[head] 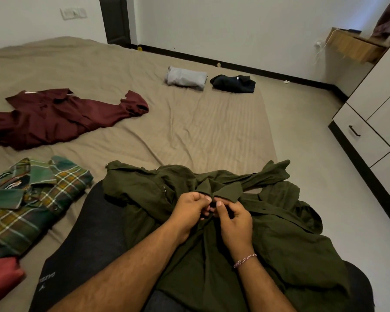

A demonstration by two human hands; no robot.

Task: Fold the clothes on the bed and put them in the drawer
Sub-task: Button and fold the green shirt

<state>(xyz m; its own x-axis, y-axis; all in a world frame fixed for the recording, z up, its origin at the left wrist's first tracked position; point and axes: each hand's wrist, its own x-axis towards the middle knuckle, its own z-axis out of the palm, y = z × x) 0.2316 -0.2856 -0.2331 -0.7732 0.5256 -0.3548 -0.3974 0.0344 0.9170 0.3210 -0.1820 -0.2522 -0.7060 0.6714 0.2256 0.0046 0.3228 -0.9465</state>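
Bed, clothes half sorted; green shirt in the lap.
Left: maroon shirt and plaid shirt unfolded. Centre: left hand and right hand, fingers pinching the collar, likely buttoning it so folds hold. Far: two folded bundles. Right: drawer shut.

I see plain white walls with a black skirting board along their base, a dark door frame at the back, and a switch plate left of it. Grey floor runs rightward to a white wardrobe with a dark handle; a wooden shelf hangs nearby.
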